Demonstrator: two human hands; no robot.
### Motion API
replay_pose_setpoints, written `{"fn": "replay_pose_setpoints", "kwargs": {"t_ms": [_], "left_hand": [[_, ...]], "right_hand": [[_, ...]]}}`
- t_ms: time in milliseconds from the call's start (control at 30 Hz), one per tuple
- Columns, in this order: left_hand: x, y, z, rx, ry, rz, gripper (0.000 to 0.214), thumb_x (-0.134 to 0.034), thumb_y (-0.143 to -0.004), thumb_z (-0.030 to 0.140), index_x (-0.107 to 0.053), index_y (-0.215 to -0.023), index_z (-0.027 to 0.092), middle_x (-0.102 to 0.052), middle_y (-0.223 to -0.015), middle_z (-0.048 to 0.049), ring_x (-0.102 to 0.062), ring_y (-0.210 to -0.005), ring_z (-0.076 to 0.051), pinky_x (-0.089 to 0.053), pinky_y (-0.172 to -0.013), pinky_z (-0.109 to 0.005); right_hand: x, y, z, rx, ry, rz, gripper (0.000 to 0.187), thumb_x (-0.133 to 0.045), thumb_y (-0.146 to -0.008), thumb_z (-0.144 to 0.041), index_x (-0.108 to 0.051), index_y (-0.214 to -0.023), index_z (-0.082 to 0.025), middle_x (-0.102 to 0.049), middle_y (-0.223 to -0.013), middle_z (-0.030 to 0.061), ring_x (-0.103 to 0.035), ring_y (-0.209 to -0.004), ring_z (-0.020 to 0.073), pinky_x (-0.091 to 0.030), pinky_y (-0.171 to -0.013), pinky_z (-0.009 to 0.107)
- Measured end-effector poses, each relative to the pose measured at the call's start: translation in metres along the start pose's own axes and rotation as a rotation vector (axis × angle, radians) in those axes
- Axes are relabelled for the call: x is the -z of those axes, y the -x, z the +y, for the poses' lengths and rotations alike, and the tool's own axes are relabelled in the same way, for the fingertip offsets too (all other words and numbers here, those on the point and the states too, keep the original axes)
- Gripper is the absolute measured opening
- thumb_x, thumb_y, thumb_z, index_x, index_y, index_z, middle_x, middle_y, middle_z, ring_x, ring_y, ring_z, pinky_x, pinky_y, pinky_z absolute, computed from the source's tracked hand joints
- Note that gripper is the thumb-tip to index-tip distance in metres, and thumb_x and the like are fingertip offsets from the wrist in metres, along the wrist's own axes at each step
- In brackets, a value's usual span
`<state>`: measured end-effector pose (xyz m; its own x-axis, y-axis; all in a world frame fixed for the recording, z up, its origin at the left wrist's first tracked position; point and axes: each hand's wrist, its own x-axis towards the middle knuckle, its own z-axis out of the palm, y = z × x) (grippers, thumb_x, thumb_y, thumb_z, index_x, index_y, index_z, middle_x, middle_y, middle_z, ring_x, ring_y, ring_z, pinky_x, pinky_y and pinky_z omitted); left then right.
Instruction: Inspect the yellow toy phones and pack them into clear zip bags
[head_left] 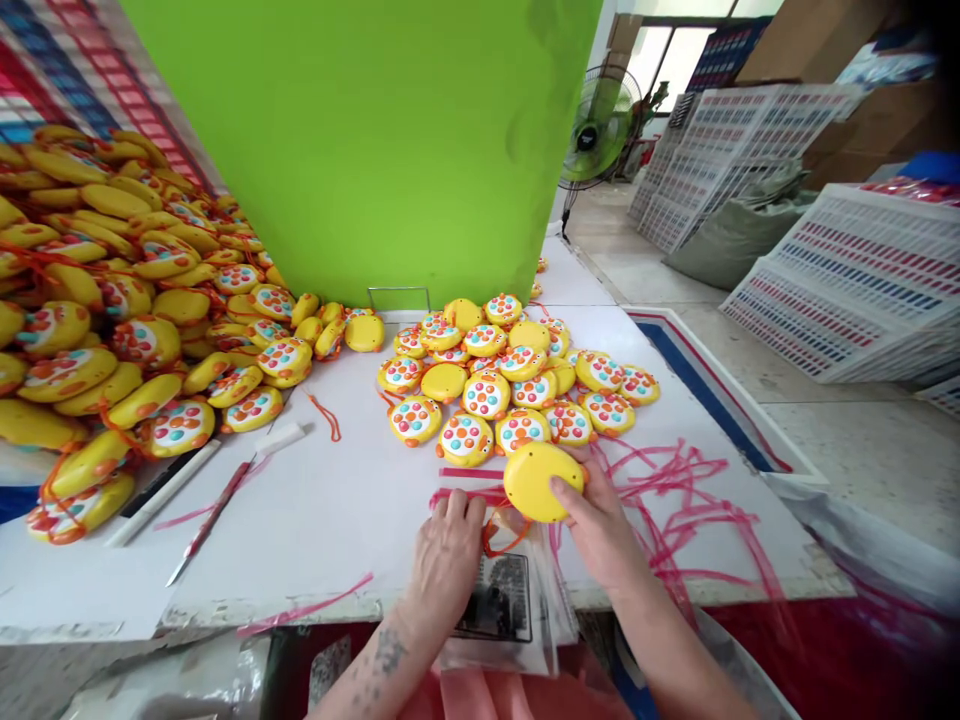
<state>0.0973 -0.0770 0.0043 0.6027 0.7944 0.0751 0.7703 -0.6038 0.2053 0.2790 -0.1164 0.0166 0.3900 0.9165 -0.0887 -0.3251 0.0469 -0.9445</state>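
Note:
My right hand (600,520) grips a yellow duck-shaped toy (541,482), its plain back with small screw holes turned up. An orange cord loop (504,535) hangs below it. My left hand (448,548) has its fingers curled together at the top of a clear plastic bag (536,640) with black print. The bag lies at the table's front edge, on what looks like several others. Just beyond my left fingers are pink strips (472,473). Close behind my hands is a group of similar toys (486,393), most showing white faces with coloured dots.
A large heap of toys (112,200) covers the left side. A craft knife (210,520) and a white bar (165,492) lie before it. Loose pink strips (690,500) tangle at right. A green panel (360,150) rises behind. Stacked white crates (847,280) and a fan (600,130) stand beyond.

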Motion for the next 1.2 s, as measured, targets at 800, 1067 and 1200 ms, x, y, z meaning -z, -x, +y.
{"fn": "replay_pose_setpoints", "kwargs": {"t_ms": [800, 1067, 1200], "left_hand": [[-0.015, 0.007, -0.002, -0.295, 0.114, 0.181, 0.020, -0.045, -0.094, 0.022, -0.060, -0.107, 0.020, -0.056, -0.085, -0.0048, -0.048, -0.081, -0.021, -0.038, -0.076, -0.037], [-0.013, 0.011, -0.005, -0.289, 0.133, 0.327, 0.016, -0.048, -0.093, 0.021, -0.060, -0.083, 0.018, -0.056, -0.077, -0.0036, -0.048, -0.076, -0.020, -0.040, -0.075, -0.036], [-0.011, 0.006, -0.007, -0.187, 0.262, 0.409, 0.009, -0.050, -0.092, 0.020, -0.059, -0.093, 0.019, -0.059, -0.099, -0.0067, -0.052, -0.094, -0.022, -0.044, -0.085, -0.040]], "right_hand": [[-0.011, -0.017, 0.010, 0.297, 0.496, -0.004, 0.037, -0.061, -0.085, -0.035, -0.053, -0.119, -0.023, -0.060, -0.116, 0.0073, -0.058, -0.104, 0.0235, -0.051, -0.087, 0.036], [-0.016, -0.008, 0.018, 0.322, 0.738, -0.289, 0.029, -0.050, -0.092, -0.035, -0.064, -0.114, -0.022, -0.068, -0.107, 0.0061, -0.062, -0.101, 0.0221, -0.049, -0.090, 0.037], [-0.017, -0.004, 0.012, 0.389, 0.806, -0.268, 0.029, -0.047, -0.094, -0.037, -0.069, -0.104, -0.023, -0.067, -0.108, 0.0068, -0.059, -0.107, 0.0228, -0.044, -0.097, 0.039]]}}
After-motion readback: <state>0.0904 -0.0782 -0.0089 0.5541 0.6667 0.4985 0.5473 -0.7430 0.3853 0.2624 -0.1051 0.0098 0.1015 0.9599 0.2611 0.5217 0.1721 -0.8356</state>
